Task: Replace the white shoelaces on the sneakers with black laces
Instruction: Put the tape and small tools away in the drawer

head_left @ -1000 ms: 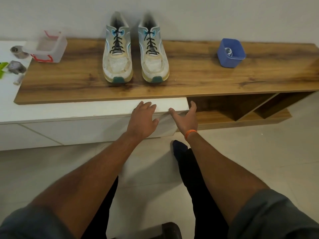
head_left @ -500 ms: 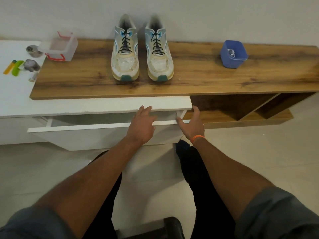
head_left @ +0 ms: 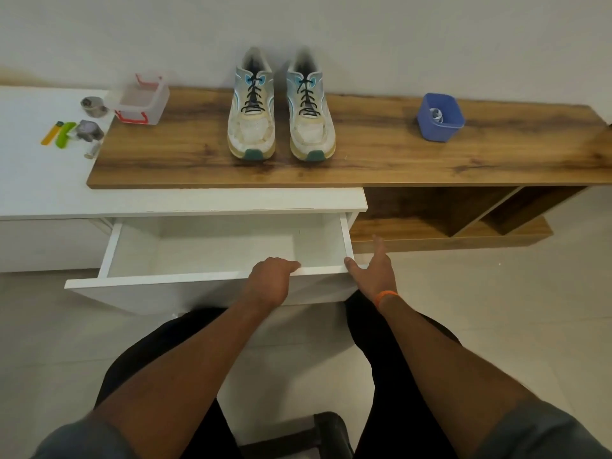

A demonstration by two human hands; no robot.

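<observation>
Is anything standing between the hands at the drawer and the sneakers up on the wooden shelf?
Nothing visible does. The left hand grips the open drawer's front edge and the right hand rests at its right corner. The sneakers stand alone mid-shelf; the clear container and blue bin sit well aside.

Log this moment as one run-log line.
drawer: open | left hand: grips front edge | right hand: open at corner | sneakers: black-laced

Couldn't read a single thing in this shot. The sneakers (head_left: 281, 107) had no brand mark I could make out, and the blue tub (head_left: 440, 117), the clear box (head_left: 140, 101) and the small bits on the white counter (head_left: 39, 173) showed no legible print.
</observation>
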